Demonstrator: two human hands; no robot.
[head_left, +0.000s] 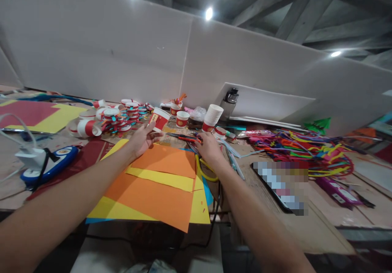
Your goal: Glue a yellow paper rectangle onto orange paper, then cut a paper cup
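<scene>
My left hand (pixel 144 141) holds a red and white paper cup (pixel 160 119), tilted, above the back edge of the coloured paper. My right hand (pixel 209 145) is closed at the handles of orange and black scissors (pixel 185 137), whose blades point left toward the cup. Orange sheets (pixel 162 195) and yellow sheets (pixel 199 207) lie layered in front of both hands. Just behind the right hand stands a leaning stack of paper cups (pixel 212 117). One more cup (pixel 182 119) stands between the stack and the held cup.
Cut cup pieces (pixel 112 115) are piled at the back left. A bottle (pixel 229 104) stands by the white wall panel. Bundled colourful pipe cleaners (pixel 294 146) and a phone (pixel 277 187) lie on the right. A blue and white power strip (pixel 50 168) with a charger sits left.
</scene>
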